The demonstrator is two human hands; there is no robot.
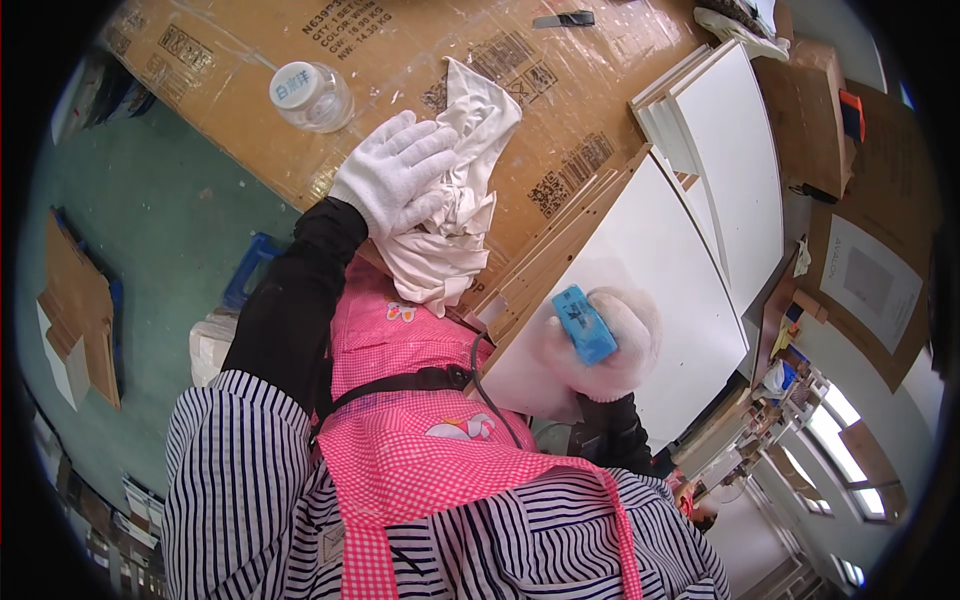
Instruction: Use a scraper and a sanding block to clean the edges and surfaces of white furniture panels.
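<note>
My left hand (393,172), in a white glove, lies over a crumpled white cloth (440,262) with its fingers stretched out. That cloth rests on the cardboard-covered table and drapes over its near edge. In my right hand (628,340), also gloved in white and somewhat blurred, is a small blue rectangular block (585,325). It is held just over a white panel (655,250), the top one of a stack with brown edges; whether the block touches the panel I cannot tell.
A clear plastic bottle with a white lid (312,97) stands left of the cloth on the cardboard tabletop (230,50). A black-and-grey tool (564,19) lies at the far edge. More white panels (730,150) are stacked at the right, near cardboard boxes (805,120).
</note>
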